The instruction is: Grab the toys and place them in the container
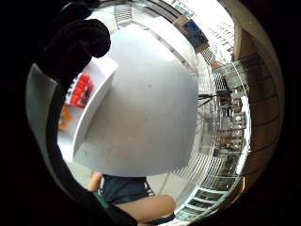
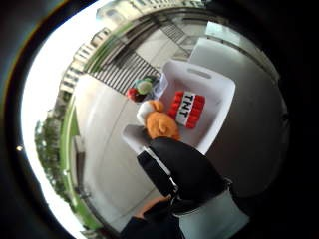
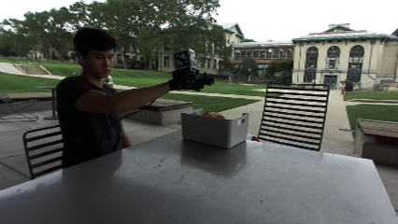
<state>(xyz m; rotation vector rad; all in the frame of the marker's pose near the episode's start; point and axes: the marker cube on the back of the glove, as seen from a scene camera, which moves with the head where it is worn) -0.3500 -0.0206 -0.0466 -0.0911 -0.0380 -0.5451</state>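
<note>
Daylight is flooding in from the open lawn behind, leaving the person (image 3: 90, 100) and the near table (image 3: 205, 186) sitting in shade. The sky is blowing out to white. Both palm views are bending hard at their rims, with dark vignetting and soft focus.

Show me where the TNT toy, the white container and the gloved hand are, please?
TNT toy (image 2: 188, 110): thumb side palm view, on its white label.
white container (image 3: 211, 133): outside view, on its front wall.
gloved right hand (image 3: 188, 78): outside view, middle of the black glove, raised above the container.
</note>
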